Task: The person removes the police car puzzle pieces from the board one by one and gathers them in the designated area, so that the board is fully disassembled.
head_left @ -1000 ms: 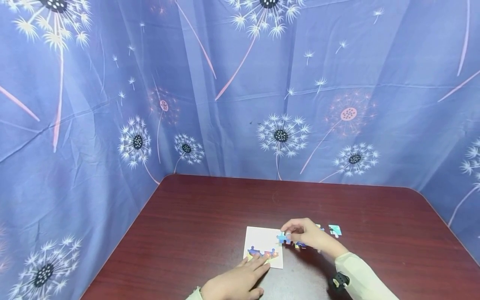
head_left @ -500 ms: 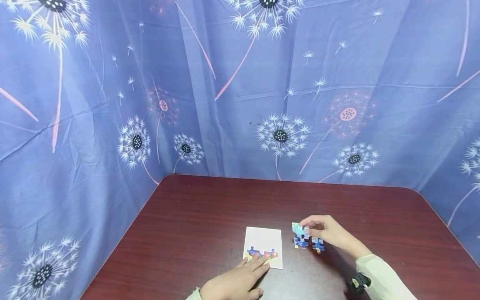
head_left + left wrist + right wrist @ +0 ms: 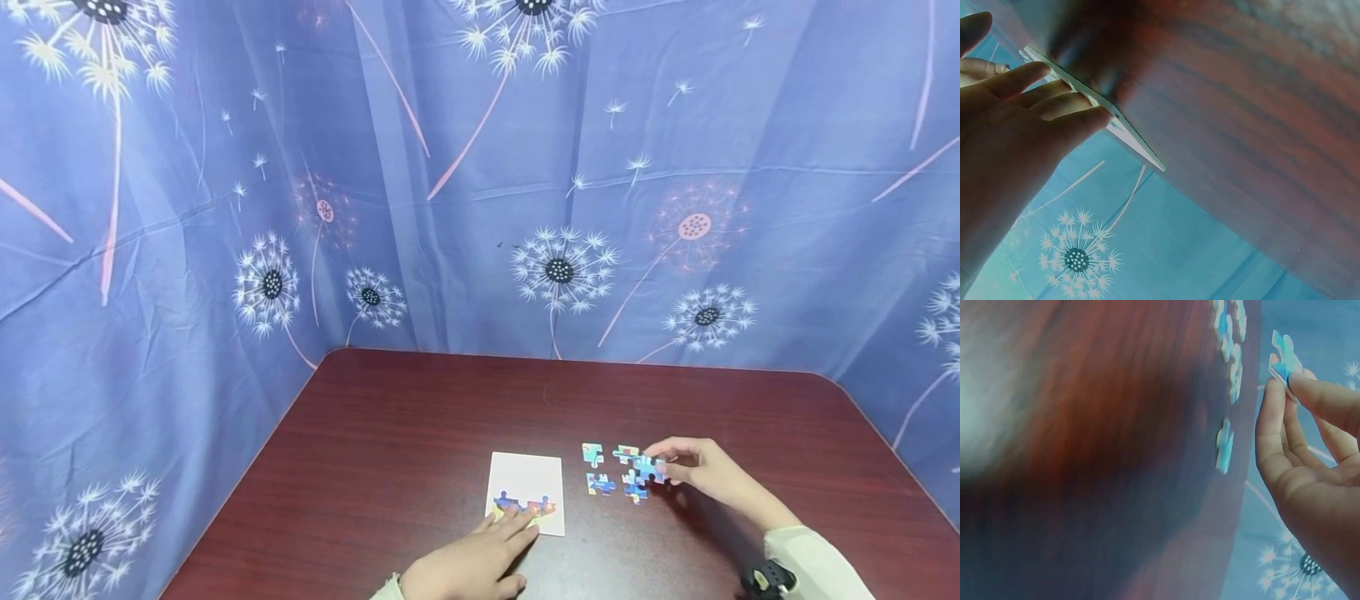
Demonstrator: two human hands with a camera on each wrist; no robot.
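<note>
A white square puzzle board (image 3: 528, 471) lies on the table, with joined blue, red and yellow pieces (image 3: 506, 502) along its near side. My left hand (image 3: 476, 558) rests on the board's near edge, fingers extended and partly covering those pieces. In the left wrist view, the fingertips of the left hand (image 3: 1022, 119) touch the board (image 3: 1138, 147). To the right, my right hand (image 3: 705, 479) pinches a blue puzzle piece (image 3: 648, 468) over loose pieces. The right wrist view shows this puzzle piece (image 3: 1285, 359) between thumb and fingers, raised off the table.
Loose puzzle pieces lie right of the board: a teal one (image 3: 592, 454), a blue one (image 3: 600, 484), one with red and yellow (image 3: 626, 452), and another blue one (image 3: 636, 492). A blue dandelion-print curtain (image 3: 465, 275) hangs behind the dark red table (image 3: 420, 417).
My right hand has moved right, from the board's right edge across the loose pieces, with a blue puzzle piece in its fingers. The left hand has stayed on the board.
</note>
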